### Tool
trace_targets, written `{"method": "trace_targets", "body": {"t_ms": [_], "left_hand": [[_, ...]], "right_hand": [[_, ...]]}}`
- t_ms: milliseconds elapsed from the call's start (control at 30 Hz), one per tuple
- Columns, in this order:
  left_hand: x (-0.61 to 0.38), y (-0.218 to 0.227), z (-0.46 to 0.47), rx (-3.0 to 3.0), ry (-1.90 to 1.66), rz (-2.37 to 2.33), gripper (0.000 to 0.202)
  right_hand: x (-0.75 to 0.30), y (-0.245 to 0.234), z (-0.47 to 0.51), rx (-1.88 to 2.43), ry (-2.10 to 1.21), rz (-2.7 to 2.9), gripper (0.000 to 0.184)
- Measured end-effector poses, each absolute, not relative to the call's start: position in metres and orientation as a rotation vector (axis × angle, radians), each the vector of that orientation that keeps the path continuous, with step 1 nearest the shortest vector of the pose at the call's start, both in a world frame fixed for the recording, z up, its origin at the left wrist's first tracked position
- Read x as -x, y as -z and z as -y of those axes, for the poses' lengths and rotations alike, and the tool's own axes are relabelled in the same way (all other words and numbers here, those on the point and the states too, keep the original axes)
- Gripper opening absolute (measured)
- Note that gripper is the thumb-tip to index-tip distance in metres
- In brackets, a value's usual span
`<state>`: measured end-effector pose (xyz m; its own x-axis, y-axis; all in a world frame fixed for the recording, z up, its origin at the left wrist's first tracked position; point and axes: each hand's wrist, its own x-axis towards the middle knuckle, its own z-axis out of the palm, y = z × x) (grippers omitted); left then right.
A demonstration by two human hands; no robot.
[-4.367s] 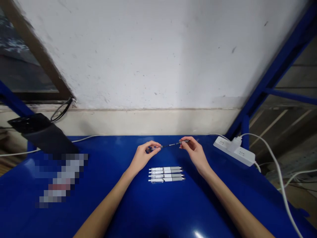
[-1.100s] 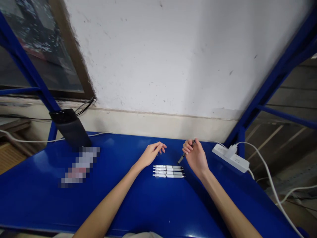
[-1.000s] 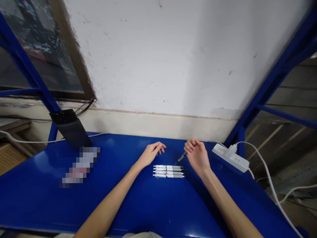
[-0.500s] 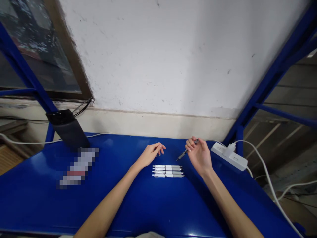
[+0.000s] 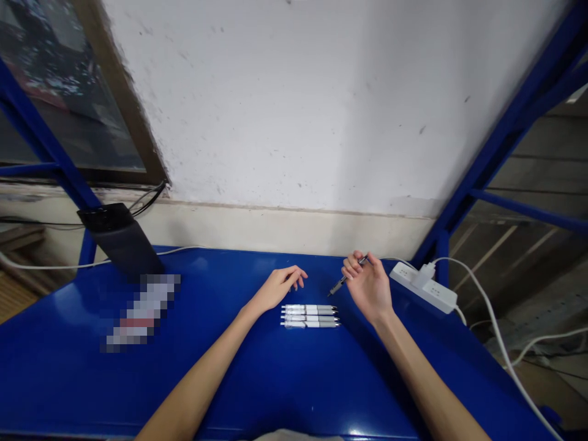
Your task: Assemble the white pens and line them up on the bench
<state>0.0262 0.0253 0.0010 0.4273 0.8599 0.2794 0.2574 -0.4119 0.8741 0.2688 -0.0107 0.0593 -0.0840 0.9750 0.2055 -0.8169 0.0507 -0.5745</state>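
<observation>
My right hand is closed around a dark grey pen, its tip slanting down and left over the table. Between the hands and slightly nearer to me, several white pens with grey grips lie side by side in a row, tips to the right. My left hand is just behind their left end, holding nothing, its fingers loosely bent and apart. Whether the left hand touches the table I cannot tell.
The blue table meets a white wall. A tall dark container stands at the back left, with a pixelated item before it. On the right lies a white power strip with a plug and cable. Blue posts rise on both sides.
The whole view has shifted slightly. Both hands keep nearly the same pose, the right one still holding the dark pen, and the row of white pens is unchanged.
</observation>
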Motion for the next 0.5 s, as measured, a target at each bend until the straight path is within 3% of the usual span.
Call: {"method": "trace_targets", "body": {"t_ms": [500], "left_hand": [[-0.0326,-0.0067,-0.0212,-1.876,-0.998,-0.894,0.041]], "right_hand": [[-0.2699,-0.0624,0.0135,0.308,-1.511,0.713,0.022]]}}
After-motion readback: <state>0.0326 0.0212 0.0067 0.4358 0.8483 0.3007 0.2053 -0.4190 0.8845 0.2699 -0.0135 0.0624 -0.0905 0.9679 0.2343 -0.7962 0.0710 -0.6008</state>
